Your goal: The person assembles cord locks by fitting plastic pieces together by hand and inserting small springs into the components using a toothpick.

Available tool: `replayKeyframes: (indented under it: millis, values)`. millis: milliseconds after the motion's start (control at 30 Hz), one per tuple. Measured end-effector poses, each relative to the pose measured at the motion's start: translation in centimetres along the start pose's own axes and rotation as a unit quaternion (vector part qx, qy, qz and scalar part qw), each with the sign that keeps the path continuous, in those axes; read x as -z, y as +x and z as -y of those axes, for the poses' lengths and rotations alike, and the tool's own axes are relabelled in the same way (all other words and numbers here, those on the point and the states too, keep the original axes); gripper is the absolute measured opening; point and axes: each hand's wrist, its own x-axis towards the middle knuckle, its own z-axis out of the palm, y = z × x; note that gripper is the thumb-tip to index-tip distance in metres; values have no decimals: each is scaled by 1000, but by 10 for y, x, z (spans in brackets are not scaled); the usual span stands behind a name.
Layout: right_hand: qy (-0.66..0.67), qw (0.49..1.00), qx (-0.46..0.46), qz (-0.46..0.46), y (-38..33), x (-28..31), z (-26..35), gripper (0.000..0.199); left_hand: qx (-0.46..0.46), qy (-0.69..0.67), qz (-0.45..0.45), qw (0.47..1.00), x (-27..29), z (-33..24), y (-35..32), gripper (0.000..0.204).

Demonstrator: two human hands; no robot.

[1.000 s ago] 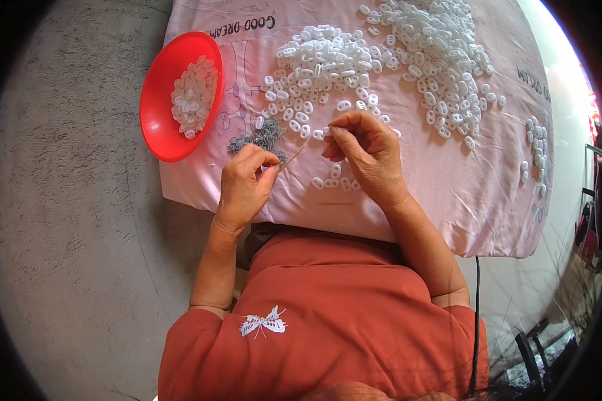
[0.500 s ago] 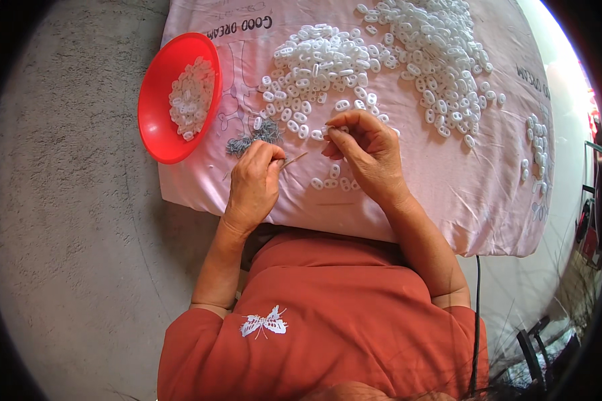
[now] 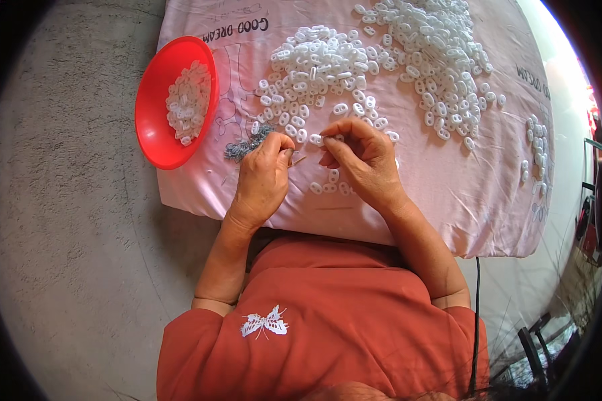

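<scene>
My left hand (image 3: 264,179) is closed in a pinch on a thin brownish stick (image 3: 299,160), whose end pokes out past the fingertips. A tangle of grey threads (image 3: 247,145) lies on the cloth just beyond that hand. A little to the right, my right hand (image 3: 369,164) pinches a small white oval plastic piece with two holes (image 3: 336,138), mostly covered by thumb and forefinger. The two hands are close but apart. Several similar loose pieces (image 3: 331,187) lie between them, nearer to me.
A red bowl (image 3: 155,127) holding whitish pieces stands tilted at the table's left edge. Two heaps of white pieces, a middle heap (image 3: 321,57) and a larger far heap (image 3: 435,47), lie on the pink cloth (image 3: 441,194). More pieces (image 3: 538,144) sit at the right edge. A black cable (image 3: 477,314) hangs in front.
My left hand has moved right and slightly farther from me, nearer the right hand, and less of the stick shows. The right hand has barely shifted.
</scene>
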Motion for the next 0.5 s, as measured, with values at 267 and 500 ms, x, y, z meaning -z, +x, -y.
replayKeyframes:
  millis: [267, 500]
  values:
    - [-8, 1000, -2, 2, 0, 1, 2, 9, -5, 9, -12, 1000, 11, 2, 1, 8]
    - [4, 1000, 3, -14, 1, 2, 4, 10, -14, 32, 17, 999, 20, 14, -5, 13]
